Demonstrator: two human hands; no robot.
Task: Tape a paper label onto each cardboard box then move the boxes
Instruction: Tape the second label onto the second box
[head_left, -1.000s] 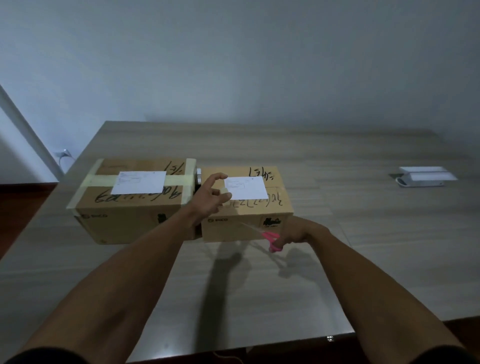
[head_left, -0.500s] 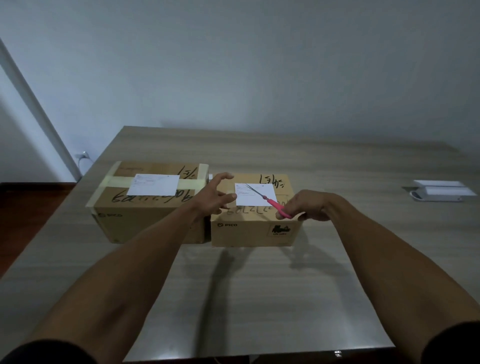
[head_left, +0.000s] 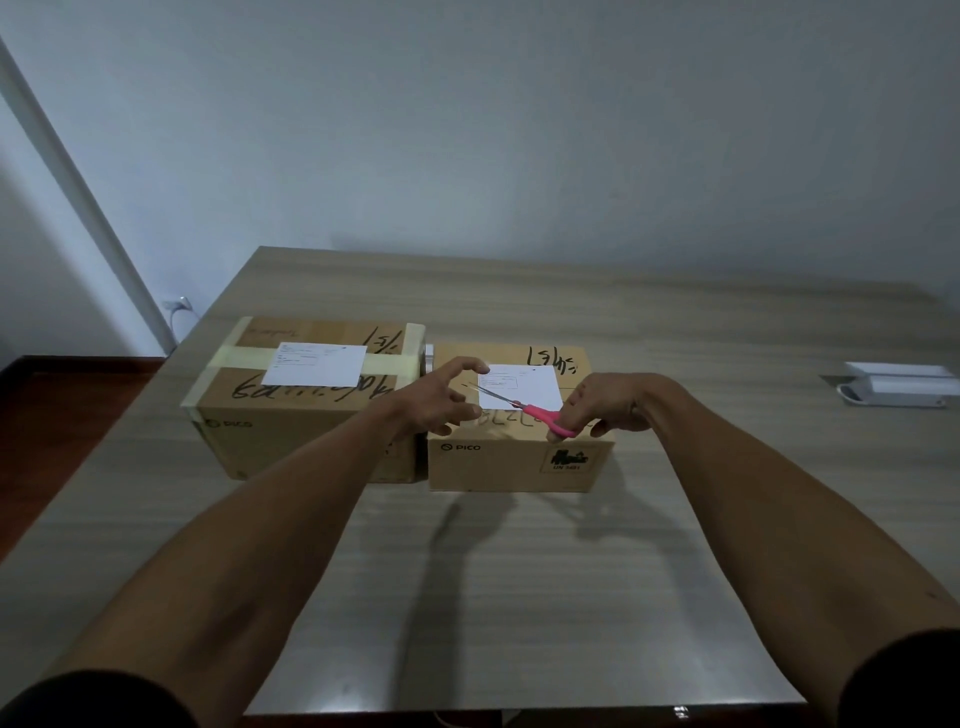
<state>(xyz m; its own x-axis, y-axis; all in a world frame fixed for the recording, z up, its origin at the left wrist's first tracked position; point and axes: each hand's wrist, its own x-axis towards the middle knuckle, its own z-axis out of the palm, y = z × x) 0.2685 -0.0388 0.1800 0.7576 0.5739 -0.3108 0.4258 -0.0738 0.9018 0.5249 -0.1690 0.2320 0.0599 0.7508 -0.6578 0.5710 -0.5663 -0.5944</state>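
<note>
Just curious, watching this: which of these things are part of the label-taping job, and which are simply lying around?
Part of the job:
left box, label taped
right box
its paper label
pink scissors in right hand
left hand

Lying about:
white device on table
wall plug

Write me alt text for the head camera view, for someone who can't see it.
A person's right hand holds pink-handled scissors over the paper label on the right cardboard box, while the left hand hovers, fingers spread, at its left edge. Beside it on the wooden table, the left box has its label taped.
</note>
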